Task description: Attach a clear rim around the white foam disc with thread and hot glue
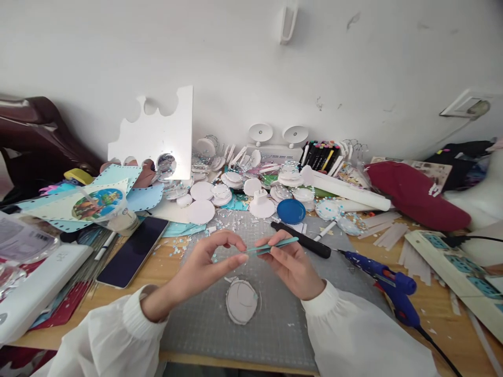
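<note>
Slim teal tweezers (pixel 288 242) lie nearly level between my hands above the cutting mat. My right hand (pixel 293 267) is closed around their middle, fingers pinching them. At the left end, the thumb and forefinger of my left hand (pixel 216 254) come together at the tips, with the other fingers curled. Whether something small sits between those fingertips I cannot make out. Below the hands, a round white disc (pixel 241 301) with a rough dark edge lies flat on the grey cutting mat (pixel 204 335); neither hand touches it.
A blue glue gun (pixel 389 280) and a power strip (pixel 463 272) lie at right. A black-handled tool (pixel 302 241) and blue lid (pixel 291 211) sit behind my hands. At left are a phone (pixel 133 251) and a plastic cup (pixel 123 220). White discs (pixel 202 191) crowd the back.
</note>
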A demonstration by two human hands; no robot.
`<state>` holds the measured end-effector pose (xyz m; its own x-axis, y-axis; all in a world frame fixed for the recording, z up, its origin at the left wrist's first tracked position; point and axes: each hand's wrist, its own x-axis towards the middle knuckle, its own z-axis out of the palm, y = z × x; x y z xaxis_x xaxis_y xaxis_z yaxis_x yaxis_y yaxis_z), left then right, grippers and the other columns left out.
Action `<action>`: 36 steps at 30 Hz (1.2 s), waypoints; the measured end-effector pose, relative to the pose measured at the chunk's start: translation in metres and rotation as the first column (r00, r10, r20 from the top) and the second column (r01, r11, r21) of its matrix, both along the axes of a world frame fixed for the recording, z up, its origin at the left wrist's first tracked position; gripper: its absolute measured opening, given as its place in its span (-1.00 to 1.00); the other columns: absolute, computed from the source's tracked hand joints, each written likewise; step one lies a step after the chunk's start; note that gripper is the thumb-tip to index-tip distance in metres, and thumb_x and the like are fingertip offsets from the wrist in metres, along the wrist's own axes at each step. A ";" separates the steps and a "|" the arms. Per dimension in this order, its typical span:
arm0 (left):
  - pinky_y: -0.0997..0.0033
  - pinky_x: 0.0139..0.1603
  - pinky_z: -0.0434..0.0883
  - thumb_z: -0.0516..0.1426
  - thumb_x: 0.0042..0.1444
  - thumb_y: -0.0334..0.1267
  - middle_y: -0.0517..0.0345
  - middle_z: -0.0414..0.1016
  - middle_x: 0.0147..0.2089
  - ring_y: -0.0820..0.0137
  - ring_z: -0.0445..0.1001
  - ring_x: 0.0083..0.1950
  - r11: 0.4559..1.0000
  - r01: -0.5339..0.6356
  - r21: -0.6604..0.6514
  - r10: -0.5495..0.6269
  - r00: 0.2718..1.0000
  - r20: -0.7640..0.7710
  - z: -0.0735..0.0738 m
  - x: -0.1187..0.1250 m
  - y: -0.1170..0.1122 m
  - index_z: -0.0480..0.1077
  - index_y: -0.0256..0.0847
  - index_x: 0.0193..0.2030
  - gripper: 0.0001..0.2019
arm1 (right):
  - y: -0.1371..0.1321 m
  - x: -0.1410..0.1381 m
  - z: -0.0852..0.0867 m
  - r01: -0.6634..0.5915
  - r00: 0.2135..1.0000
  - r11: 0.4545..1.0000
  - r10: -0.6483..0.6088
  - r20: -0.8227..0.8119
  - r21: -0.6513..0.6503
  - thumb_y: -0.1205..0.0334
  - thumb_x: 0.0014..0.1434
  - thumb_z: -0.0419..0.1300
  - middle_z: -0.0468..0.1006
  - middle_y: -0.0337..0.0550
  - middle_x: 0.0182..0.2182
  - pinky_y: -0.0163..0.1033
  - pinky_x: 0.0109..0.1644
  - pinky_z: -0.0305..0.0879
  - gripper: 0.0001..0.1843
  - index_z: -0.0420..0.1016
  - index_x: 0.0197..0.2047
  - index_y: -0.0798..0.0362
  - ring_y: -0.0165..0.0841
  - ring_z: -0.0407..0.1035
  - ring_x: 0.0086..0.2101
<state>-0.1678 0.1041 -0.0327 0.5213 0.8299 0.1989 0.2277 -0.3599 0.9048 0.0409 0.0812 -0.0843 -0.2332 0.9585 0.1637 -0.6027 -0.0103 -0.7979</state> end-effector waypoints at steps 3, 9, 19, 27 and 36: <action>0.38 -0.14 0.32 0.17 0.20 -0.16 0.14 0.45 -0.29 0.39 0.40 -0.23 1.000 -0.021 -0.016 0.020 1.000 -0.016 0.000 0.002 0.001 0.42 -0.24 -0.30 -0.82 | 0.001 -0.001 -0.002 -0.009 1.000 1.000 0.009 0.013 0.016 0.22 0.18 0.34 0.66 -0.24 -0.17 -0.27 0.01 0.41 -0.94 0.54 -0.27 -0.09 -0.42 0.53 -0.16; 0.38 -0.17 0.28 0.19 0.17 -0.14 0.15 0.42 -0.32 0.39 0.36 -0.25 0.989 0.020 -0.147 -0.018 1.000 0.013 0.004 -0.003 0.003 0.40 -0.26 -0.33 -0.79 | 0.001 -0.001 -0.003 -0.030 0.999 0.999 0.029 0.030 0.027 0.22 0.16 0.35 0.67 -0.24 -0.19 -0.28 0.00 0.42 -0.94 0.55 -0.29 -0.09 -0.43 0.54 -0.16; 0.41 -0.22 0.19 0.21 0.14 -0.17 0.17 0.35 -0.33 0.41 0.28 -0.27 0.935 0.144 -0.324 -0.109 0.986 0.125 0.015 -0.008 -0.003 0.37 -0.26 -0.37 -0.80 | -0.001 -0.002 0.001 -0.072 0.995 0.997 0.070 0.070 0.037 0.22 0.10 0.41 0.70 -0.23 -0.20 -0.29 -0.11 0.48 -0.92 0.59 -0.33 -0.09 -0.41 0.58 -0.23; 0.40 -0.21 0.19 0.21 0.16 -0.15 0.14 0.35 -0.31 0.40 0.29 -0.25 0.924 0.219 -0.313 -0.148 0.960 0.236 0.008 -0.010 -0.007 0.37 -0.26 -0.38 -0.77 | -0.003 -0.004 0.000 -0.039 0.994 0.997 0.032 0.100 0.062 0.23 0.03 0.45 0.71 -0.22 -0.26 -0.21 -0.08 0.50 -0.89 0.62 -0.36 -0.08 -0.35 0.59 -0.25; 0.32 -0.20 0.18 0.17 0.18 -0.07 0.19 0.21 -0.43 0.36 0.19 -0.30 0.944 0.238 -0.229 -0.088 0.850 0.519 0.015 -0.037 -0.003 0.27 -0.19 -0.44 -0.71 | 0.009 0.019 0.000 0.187 0.982 0.982 -0.187 0.035 0.007 0.07 0.04 0.44 0.70 -0.31 -0.31 -0.35 -0.22 0.53 -0.83 0.56 -0.36 -0.13 -0.44 0.59 -0.34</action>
